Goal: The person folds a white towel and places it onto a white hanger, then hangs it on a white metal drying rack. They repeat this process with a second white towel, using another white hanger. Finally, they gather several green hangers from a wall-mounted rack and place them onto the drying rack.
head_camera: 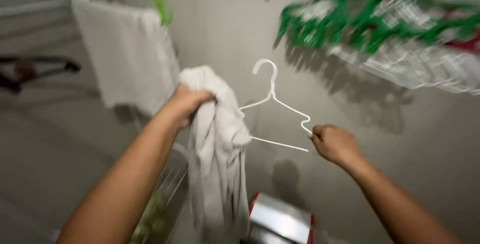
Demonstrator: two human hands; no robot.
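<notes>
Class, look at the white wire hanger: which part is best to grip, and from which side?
Grip the hanger at its bare right shoulder bend, coming from the right, where the right hand pinches it. The cloth in the left hand covers its left end, and the hook points up.

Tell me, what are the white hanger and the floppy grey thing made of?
The white hanger looks like thin wire with a smooth white coating, as its rod is slim and sharply bent; it may be plastic. The grey garment looks like soft matte fabric, as it droops in folds.
</notes>
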